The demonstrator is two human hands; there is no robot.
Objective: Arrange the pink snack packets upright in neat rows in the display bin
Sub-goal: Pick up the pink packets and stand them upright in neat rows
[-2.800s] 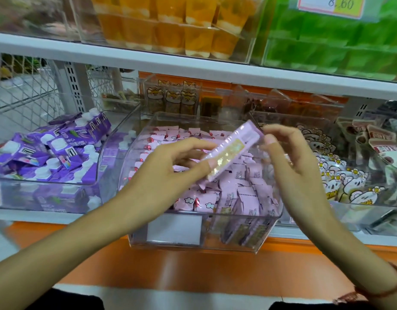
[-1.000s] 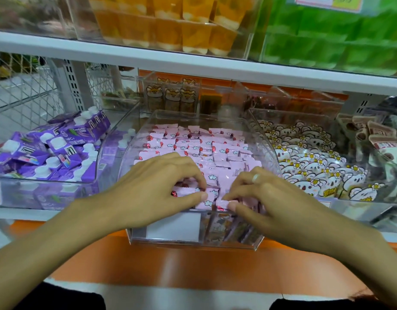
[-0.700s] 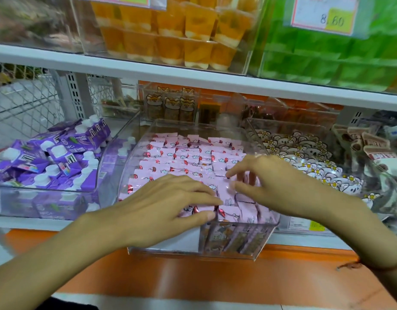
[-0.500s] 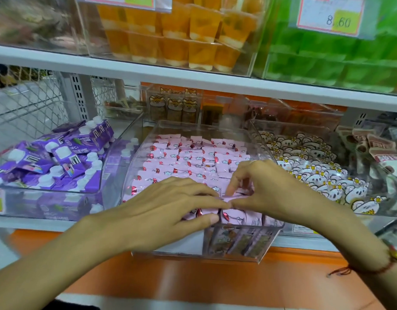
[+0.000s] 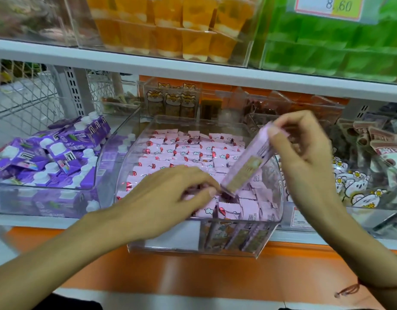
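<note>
Right hand point(image 5: 304, 157): fingertips pinch the top of one pink packet point(image 5: 246, 162), tilted over the bin point(image 5: 280, 211), front right. Left hand point(image 5: 170, 198): curled fingers part the front row. Advice: square the packet upright, slide into gap.

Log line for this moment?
right hand: holds packet tilted over bin | left hand: on front packets | rows: back neat, front unfinished

The bin point(image 5: 269, 229) was clear, glossy plastic. The pink packets point(image 5: 188, 153) looked like shiny foil wrap. The shelf point(image 5: 126, 61) was smooth white metal
</note>
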